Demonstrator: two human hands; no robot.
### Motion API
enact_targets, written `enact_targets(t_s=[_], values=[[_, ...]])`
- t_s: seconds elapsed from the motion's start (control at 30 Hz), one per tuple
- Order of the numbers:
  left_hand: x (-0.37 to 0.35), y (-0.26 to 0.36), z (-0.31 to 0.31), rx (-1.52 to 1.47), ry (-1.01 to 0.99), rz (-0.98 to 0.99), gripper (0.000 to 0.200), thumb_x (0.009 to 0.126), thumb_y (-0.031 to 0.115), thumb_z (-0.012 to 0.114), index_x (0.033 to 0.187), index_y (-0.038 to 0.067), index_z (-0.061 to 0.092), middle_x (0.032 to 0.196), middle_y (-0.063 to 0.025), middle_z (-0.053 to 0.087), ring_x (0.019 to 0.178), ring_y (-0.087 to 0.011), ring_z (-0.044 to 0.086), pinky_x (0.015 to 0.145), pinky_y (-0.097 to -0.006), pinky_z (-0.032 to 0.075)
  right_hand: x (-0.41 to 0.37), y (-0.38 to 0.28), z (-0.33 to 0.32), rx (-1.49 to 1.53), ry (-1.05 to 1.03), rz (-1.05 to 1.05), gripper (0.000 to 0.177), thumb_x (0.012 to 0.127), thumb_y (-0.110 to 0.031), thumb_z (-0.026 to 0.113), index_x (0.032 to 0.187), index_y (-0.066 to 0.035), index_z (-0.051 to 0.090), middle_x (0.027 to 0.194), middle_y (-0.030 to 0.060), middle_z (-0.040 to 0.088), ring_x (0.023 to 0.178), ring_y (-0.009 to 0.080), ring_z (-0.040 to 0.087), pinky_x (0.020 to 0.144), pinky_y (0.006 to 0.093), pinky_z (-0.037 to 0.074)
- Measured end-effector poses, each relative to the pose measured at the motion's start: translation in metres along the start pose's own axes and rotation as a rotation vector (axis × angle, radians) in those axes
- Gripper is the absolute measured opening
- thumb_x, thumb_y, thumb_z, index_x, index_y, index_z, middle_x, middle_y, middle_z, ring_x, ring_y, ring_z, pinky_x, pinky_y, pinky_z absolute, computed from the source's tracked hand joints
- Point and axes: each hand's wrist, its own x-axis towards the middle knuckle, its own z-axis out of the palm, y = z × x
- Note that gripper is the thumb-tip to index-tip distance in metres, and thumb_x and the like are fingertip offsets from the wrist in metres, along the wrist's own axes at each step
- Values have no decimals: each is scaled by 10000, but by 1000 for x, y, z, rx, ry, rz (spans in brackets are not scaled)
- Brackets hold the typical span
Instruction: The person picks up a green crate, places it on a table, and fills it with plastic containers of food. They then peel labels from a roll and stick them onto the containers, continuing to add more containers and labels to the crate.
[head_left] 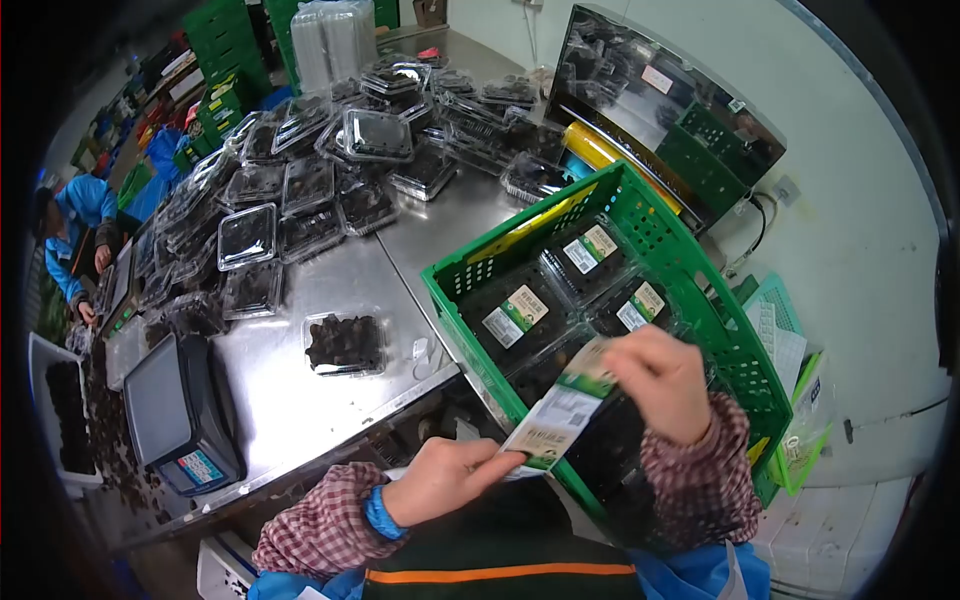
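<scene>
Between my two hands stretches a strip of printed labels (557,418), beige, green and white. My left hand (452,482) pinches its lower end, thumb along the edge. At the upper end, my right hand (662,378) has its fingers closed on a label, slightly blurred. Both hands are over the near side of a green crate (735,330). Inside the crate sit clear plastic boxes of dark contents, several bearing such a label (515,316). One unlabelled clear box (345,343) of dark pieces lies on the steel table to the left.
A large heap of filled clear boxes (310,185) covers the back of the steel table (270,400). A weighing scale (180,410) stands front left, near a white tub (62,400). Behind the crate is a wrapping machine (660,110) with a yellow roll. A co-worker (82,230) in blue is far left.
</scene>
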Motion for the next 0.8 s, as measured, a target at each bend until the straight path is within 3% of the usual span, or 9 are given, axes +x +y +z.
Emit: enact_targets(t_s=[0.07,0.1,0.23,0.33,0.37,0.53,0.6,0.7,0.8], values=[[-2,3,-9,-333,-12,-34,218,872,215,606,880,7,671,666,-103,633,578,-108,612,522,-255,469,2,27,-5,462,1,238,150,847,-69,604,924,52,647,819,28,641,720,63,559,634,208,434],[-2,-2,-9,-343,-35,-19,308,877,193,597,1137,30,585,715,-95,657,627,-88,613,577,-232,471,-1,30,-1,513,0,261,181,868,-87,592,953,68,631,849,37,642,740,48,552,654,201,445],[7,12,-12,-593,-87,-183,607,866,131,610,1383,55,302,865,-92,665,762,-100,613,690,-235,478,-2,27,13,646,-164,385,315,832,-89,628,1106,53,565,959,85,616,782,107,564,694,236,462],[10,10,-9,-830,-18,-9,834,851,42,605,1442,70,17,1077,-112,602,930,-115,569,813,-246,448,-5,14,29,58,165,17,600,757,-97,688,1282,14,421,1151,147,496,871,173,538,740,277,458],[9,11,-11,-813,22,12,830,848,12,595,1442,62,18,1134,-118,562,980,-121,542,837,-251,434,-9,10,21,-109,74,-55,830,701,-109,720,1383,-26,256,1250,163,366,929,208,498,771,306,443],[8,16,-17,-629,49,143,788,834,-16,599,1439,52,98,1125,-94,576,985,-103,532,843,-245,426,-30,-12,41,-3,-240,-235,320,737,-102,710,1029,-1,628,931,154,634,825,261,607,705,310,474],[9,21,-17,-627,179,114,580,833,61,640,1349,44,376,934,-72,639,834,-64,565,734,-229,461,-33,-11,45,117,-198,-201,223,789,-62,659,1004,-6,645,827,118,643,686,192,618,608,263,480],[9,6,-12,-478,67,-125,218,838,203,656,965,27,669,647,-35,618,597,-22,522,543,-204,430,-40,-11,42,474,-408,324,212,854,-93,608,1038,9,634,719,63,622,557,84,577,469,187,428],[8,0,-3,-459,20,-53,219,836,182,652,990,26,658,684,-57,632,606,-31,524,558,-219,443,-36,13,36,1022,-498,873,210,853,-104,611,1026,13,630,666,43,607,545,100,585,445,176,420]])
